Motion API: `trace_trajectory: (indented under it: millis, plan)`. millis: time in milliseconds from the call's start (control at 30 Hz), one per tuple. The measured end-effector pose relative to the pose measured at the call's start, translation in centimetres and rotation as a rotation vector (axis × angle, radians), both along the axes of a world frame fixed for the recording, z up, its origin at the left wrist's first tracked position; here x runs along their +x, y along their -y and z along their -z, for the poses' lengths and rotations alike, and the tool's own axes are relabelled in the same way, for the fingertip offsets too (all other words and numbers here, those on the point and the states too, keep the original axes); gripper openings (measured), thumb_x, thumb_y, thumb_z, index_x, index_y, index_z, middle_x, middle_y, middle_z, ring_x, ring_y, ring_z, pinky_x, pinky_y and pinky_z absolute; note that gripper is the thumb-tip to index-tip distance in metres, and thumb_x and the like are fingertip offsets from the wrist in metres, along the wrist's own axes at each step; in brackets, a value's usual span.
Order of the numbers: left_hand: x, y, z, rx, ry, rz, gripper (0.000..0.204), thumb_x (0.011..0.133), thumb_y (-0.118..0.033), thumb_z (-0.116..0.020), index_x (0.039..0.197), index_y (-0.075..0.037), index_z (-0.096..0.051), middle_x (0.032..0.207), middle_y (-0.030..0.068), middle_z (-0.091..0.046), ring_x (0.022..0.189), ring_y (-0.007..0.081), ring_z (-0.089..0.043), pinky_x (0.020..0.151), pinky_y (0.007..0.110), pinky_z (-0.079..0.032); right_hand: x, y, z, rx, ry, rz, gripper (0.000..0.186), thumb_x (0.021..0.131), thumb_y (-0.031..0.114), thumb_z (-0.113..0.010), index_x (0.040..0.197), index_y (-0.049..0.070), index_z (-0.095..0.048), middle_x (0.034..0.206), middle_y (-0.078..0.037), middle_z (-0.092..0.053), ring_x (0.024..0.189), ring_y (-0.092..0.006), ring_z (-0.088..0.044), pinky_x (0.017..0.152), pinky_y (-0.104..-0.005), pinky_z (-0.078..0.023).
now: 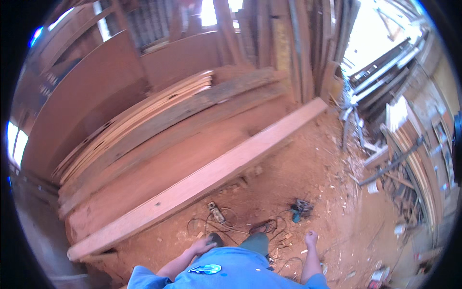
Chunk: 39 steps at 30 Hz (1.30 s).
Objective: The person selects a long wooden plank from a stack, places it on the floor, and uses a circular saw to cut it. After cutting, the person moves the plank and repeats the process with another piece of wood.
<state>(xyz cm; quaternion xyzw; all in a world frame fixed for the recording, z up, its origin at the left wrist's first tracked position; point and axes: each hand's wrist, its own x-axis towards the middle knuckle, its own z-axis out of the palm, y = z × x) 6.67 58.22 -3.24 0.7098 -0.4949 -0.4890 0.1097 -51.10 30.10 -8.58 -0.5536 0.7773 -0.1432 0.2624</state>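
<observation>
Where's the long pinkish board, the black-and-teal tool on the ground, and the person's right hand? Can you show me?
Long pinkish board point(207, 176): head view, middle of its top face.
Black-and-teal tool point(301, 208): head view, its dark body.
Right hand point(311, 237): head view, middle of the hand.

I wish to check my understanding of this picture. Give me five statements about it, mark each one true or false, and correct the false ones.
1. The long plank runs from the lower left toward the upper right of the picture. True.
2. The power tool lies on top of the long plank. False: it lies on the ground.
3. The right hand is nearer to the power tool than the left hand is. True.
4. The right hand holds a hammer. False: no tool shows in it.
5. The person's shirt is red. False: it is blue.
</observation>
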Motion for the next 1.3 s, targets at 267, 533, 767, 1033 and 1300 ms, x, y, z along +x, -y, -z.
trace_trajectory:
  millis: [267, 533, 767, 1033, 1300]
  plan:
    - [8.5, -42.2, -3.4, 0.448, 0.388, -1.444, 0.062, 0.097, -0.052, -0.063, 0.119, 0.006, -0.074, 0.124, 0.0282, -0.072, 0.121, 0.0400, -0.068, 0.103, 0.049, -0.051, 29.0, -5.7, -6.4, 0.196, 0.079, -0.830, 0.049, 0.090, 0.023, -0.063, 0.135, 0.003, -0.065, 0.129, -0.025, -0.069, 0.123, -0.0425, -0.064, 0.107, -0.0475, -0.051]
    - [6.2, -34.8, -2.9, -0.089, 0.384, -1.392, 0.062, 0.094, -0.037, -0.076, 0.133, 0.010, -0.064, 0.137, 0.0294, -0.065, 0.129, 0.0405, -0.061, 0.111, 0.048, -0.046, 52.9, -7.0, -11.6, -0.170, 0.172, -1.432, 0.064, 0.083, 0.035, -0.076, 0.142, 0.017, -0.059, 0.137, -0.021, -0.059, 0.129, -0.0417, -0.056, 0.109, -0.0512, -0.047]
    - [5.5, -35.5, 6.0, -0.220, 0.318, -1.212, 0.069, 0.081, -0.028, -0.084, 0.139, 0.003, -0.061, 0.143, 0.0268, -0.059, 0.135, 0.0390, -0.055, 0.117, 0.046, -0.041, 69.7, -13.0, -14.1, -0.384, -0.175, -1.799, 0.097, 0.073, 0.049, -0.087, 0.154, 0.013, -0.046, 0.160, -0.020, -0.039, 0.146, -0.0428, -0.039, 0.114, -0.0628, -0.037]
    - [17.2, -31.9, -2.2, 0.101, 0.523, -1.317, 0.092, 0.071, -0.032, -0.091, 0.149, -0.006, -0.052, 0.163, 0.0191, -0.041, 0.152, 0.0389, -0.033, 0.121, 0.056, -0.032, 79.7, -16.9, -11.8, -0.322, -0.477, -2.043, 0.137, 0.064, 0.063, -0.090, 0.168, 0.013, -0.017, 0.172, -0.020, -0.024, 0.157, -0.0452, -0.023, 0.115, -0.0791, -0.024]
    - [32.5, -26.4, -8.4, 0.351, 0.775, -0.747, 0.141, 0.059, -0.045, -0.098, 0.169, -0.022, -0.014, 0.177, 0.0115, -0.010, 0.163, 0.0355, -0.009, 0.123, 0.070, -0.019, 82.4, -17.4, -13.9, -0.213, -0.550, -2.048, 0.139, 0.063, 0.054, -0.093, 0.169, 0.012, -0.013, 0.164, -0.019, -0.035, 0.149, -0.0429, -0.036, 0.115, -0.0770, -0.026]
